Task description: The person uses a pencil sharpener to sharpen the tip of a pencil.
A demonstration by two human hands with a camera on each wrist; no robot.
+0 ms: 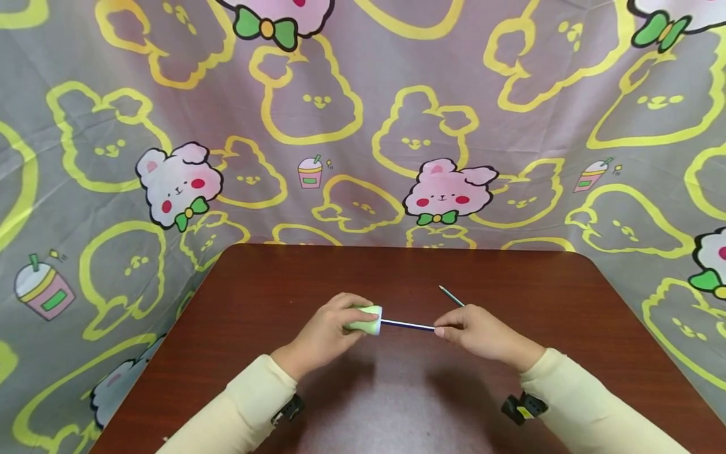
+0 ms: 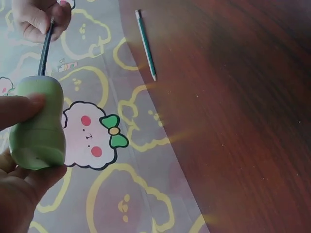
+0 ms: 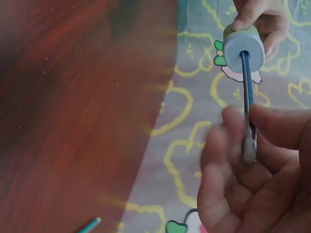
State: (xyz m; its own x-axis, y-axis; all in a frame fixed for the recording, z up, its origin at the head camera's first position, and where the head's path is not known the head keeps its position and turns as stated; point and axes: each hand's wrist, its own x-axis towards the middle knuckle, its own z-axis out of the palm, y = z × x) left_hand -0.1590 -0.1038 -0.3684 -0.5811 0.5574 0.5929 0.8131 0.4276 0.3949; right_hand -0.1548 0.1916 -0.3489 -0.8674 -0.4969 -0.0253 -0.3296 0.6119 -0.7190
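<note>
In the head view my left hand (image 1: 331,326) grips a pale green pencil sharpener (image 1: 363,325) with a whitish end, held on its side. The left wrist view shows the thumb laid along the green body of the sharpener (image 2: 41,128). A dark blue and white pencil (image 1: 407,325) has one end in the sharpener's hole, its point hidden inside. My right hand (image 1: 486,334) pinches the pencil's other end between thumb and fingers. In the right wrist view, the pencil (image 3: 248,92) runs from the hole to these fingers, which look slightly blurred.
A second, green pencil (image 2: 146,46) lies on the brown table (image 1: 272,277), beyond my right hand in the head view, partly hidden by that hand. A grey curtain (image 1: 363,113) with yellow and pink cartoon prints hangs behind the table and along its sides.
</note>
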